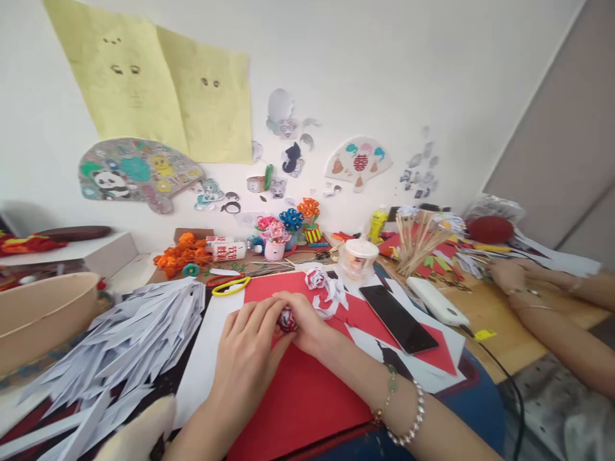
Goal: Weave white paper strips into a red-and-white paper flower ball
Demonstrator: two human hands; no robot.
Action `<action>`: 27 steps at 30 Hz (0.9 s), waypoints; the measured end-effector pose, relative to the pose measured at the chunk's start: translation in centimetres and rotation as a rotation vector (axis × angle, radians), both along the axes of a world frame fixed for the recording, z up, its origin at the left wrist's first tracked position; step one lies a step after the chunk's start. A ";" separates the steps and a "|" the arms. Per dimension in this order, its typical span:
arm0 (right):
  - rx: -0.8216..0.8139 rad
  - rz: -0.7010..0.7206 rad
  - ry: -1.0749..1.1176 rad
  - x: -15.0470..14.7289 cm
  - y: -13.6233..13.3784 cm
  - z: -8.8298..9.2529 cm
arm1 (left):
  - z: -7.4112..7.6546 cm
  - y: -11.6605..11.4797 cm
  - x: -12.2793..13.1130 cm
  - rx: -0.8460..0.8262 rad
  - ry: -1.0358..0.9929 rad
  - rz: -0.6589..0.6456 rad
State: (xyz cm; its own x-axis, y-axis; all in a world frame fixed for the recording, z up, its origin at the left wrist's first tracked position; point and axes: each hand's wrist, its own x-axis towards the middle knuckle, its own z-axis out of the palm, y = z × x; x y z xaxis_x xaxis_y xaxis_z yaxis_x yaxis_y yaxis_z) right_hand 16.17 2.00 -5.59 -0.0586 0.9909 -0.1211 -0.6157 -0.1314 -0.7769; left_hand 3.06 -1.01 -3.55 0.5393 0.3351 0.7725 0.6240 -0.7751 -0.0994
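A small rolled paper flower (287, 319) in red and white sits between my two hands, above a sheet of red paper (302, 403). My left hand (246, 349) wraps its fingers round the near left side of the flower. On the other side, the fingers of my right hand (306, 323) close over its top, hiding most of it. Just beyond my hands lies another red-and-white paper flower (316, 278), with curled white paper strips (334, 298) beside it. Yellow-handled scissors (231, 286) rest at the back left of the red sheet.
A pile of folded white paper strips (144, 326) spreads on the left beside a beige basket (48, 307). To the right lie a black phone (398, 318), a clear tub (358, 259) and a white power strip (437, 301) with a cable. Another person's hands (512, 278) are at the far right.
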 end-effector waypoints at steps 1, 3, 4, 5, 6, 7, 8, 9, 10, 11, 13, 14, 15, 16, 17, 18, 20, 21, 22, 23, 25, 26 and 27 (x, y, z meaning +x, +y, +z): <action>-0.015 0.010 0.002 0.1 0.2 0.0 | 0.0 0.1 0.0 0.027 0.006 0.008; -0.039 0.027 0.004 0.3 0.3 0.2 | 0.0 0.4 0.1 0.078 0.013 0.026; -0.050 0.026 0.003 0.4 0.3 0.4 | -0.1 0.6 0.2 0.098 0.025 0.023; -0.058 0.024 0.006 0.4 0.2 0.6 | -0.1 0.7 0.3 0.109 0.036 0.027; -0.062 0.025 0.010 0.5 0.0 0.9 | -0.1 0.8 0.4 0.125 0.038 0.031; -0.066 0.027 0.017 0.5 -0.2 1.2 | -0.2 0.8 0.5 0.137 0.039 0.034; -0.069 0.030 0.025 0.4 -0.4 1.5 | -0.2 0.8 0.5 0.140 0.040 0.038; -0.076 0.031 0.037 0.4 -0.6 1.8 | -0.1 0.8 0.6 0.141 0.042 0.042; -0.084 0.036 0.053 0.3 -0.7 2.1 | -0.1 0.8 0.6 0.140 0.043 0.047; -0.097 0.050 0.068 0.3 -0.8 2.4 | 0.0 0.8 0.6 0.137 0.043 0.053; -0.133 0.096 0.093 0.4 -0.8 2.7 | 0.0 0.7 0.5 0.130 0.042 0.062; -0.152 0.126 0.099 0.5 -0.7 2.7 | 0.1 0.7 0.5 0.128 0.040 0.063; -0.170 0.156 0.100 0.6 -0.6 2.7 | 0.1 0.7 0.4 0.127 0.037 0.062; -0.184 0.180 0.097 0.7 -0.4 2.6 | 0.1 0.7 0.3 0.128 0.032 0.060; -0.194 0.200 0.092 0.9 -0.3 2.4 | 0.1 0.8 0.3 0.132 0.025 0.057; -0.199 0.207 0.083 1.1 -0.1 2.2 | 0.1 0.8 0.2 0.137 0.015 0.053; -0.194 0.202 0.064 1.4 0.2 1.7 | 0.2 0.8 0.1 0.148 -0.008 0.042; -0.185 0.186 0.053 1.4 0.3 1.5 | 0.2 0.8 0.1 0.150 -0.018 0.033; -0.176 0.170 0.041 1.5 0.4 1.4 | 0.3 0.8 0.0 0.149 -0.027 0.023; -0.168 0.154 0.029 1.5 0.4 1.4 | 0.4 0.8 0.0 0.147 -0.032 0.013; -0.154 0.136 0.012 1.5 0.3 1.4 | 0.5 0.8 -0.1 0.139 -0.038 -0.003; -0.149 0.138 0.008 1.5 0.3 1.4 | 0.5 0.8 -0.1 0.136 -0.041 -0.010; -0.143 0.145 0.007 1.5 0.3 1.5 | 0.5 0.9 -0.2 0.135 -0.044 -0.017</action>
State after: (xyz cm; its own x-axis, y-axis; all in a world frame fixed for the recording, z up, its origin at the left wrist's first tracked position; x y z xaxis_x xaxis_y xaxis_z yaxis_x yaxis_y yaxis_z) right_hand 17.67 2.28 -4.13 -0.2003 0.9448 -0.2591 -0.5876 -0.3275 -0.7399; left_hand 2.89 -0.12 -3.04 0.5085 0.2176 0.8331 0.6172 -0.7668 -0.1765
